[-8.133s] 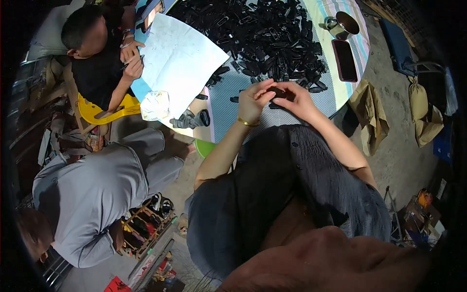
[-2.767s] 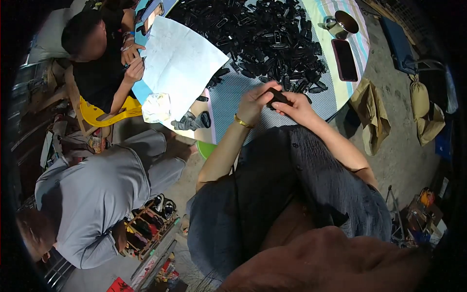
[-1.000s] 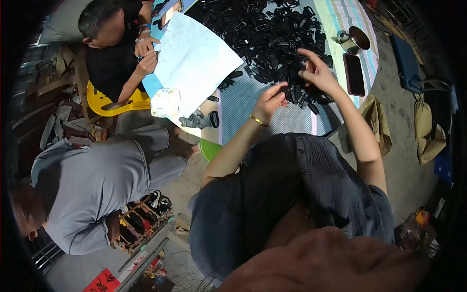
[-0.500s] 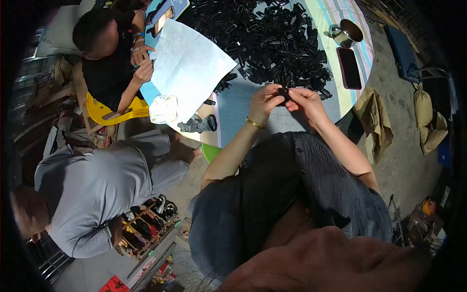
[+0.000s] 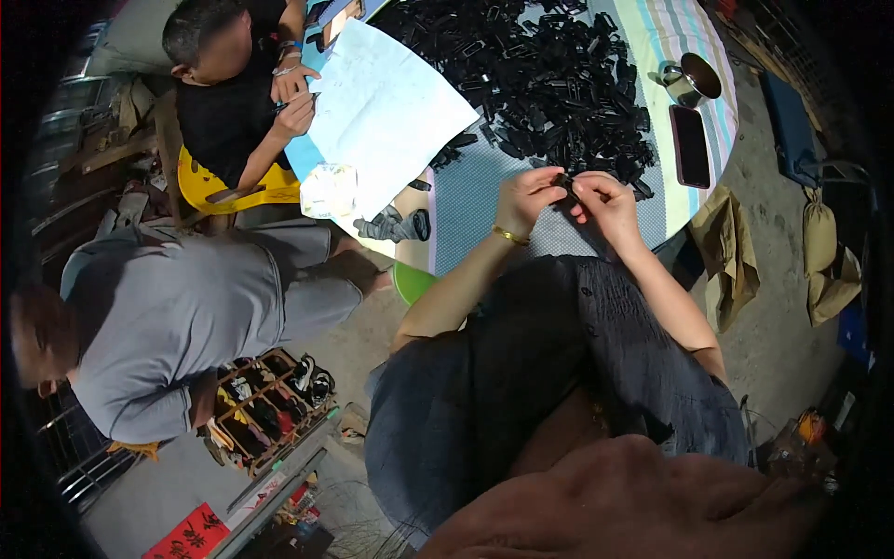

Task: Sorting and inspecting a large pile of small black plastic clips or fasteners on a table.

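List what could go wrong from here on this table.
The small black piece, pinched between the bare left hand and bare right hand, could slip and get lost in the loose heap of black parts close by.

The shiny round metal mug stands beside the dark rectangular phone; a knock might tip it onto the phone. Whether it holds liquid, I cannot tell.

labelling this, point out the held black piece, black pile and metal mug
held black piece (image 5: 564, 182), head view: part between fingertips
black pile (image 5: 549, 93), head view: its middle
metal mug (image 5: 686, 91), head view: outer side
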Available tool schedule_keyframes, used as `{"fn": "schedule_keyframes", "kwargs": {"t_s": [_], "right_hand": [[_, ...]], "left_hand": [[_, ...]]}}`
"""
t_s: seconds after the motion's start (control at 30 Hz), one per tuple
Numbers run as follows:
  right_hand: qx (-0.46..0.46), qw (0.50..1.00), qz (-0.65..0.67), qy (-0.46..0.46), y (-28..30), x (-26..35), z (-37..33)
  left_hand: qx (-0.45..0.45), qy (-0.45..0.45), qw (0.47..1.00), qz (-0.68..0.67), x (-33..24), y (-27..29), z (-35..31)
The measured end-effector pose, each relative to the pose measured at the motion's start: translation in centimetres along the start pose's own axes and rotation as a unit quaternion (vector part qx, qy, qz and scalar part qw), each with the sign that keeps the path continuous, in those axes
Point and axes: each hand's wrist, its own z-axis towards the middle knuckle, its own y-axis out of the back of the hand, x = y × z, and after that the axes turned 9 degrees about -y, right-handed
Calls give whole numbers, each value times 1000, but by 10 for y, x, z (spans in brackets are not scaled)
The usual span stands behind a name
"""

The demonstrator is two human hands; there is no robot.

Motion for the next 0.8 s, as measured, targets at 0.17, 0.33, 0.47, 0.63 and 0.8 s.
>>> {"fn": "schedule_keyframes", "kwargs": {"t_s": [0.17,0.33,0.47,0.63,0.8], "right_hand": [[-57,993,-87,61,-5,-19,0],[66,994,-63,-52,3,-20,-5],[125,987,-81,-59,8,-17,-10],[42,979,-186,74,2,-16,-21],[16,981,-178,72,9,-26,-24]], "left_hand": [[-20,24,996,-78,10,-7,-5],[-2,-3,998,-63,1,-4,-4],[95,52,992,-66,-4,2,-5],[130,-10,991,24,-11,-1,-8],[128,4,992,0,6,-7,-12]]}}
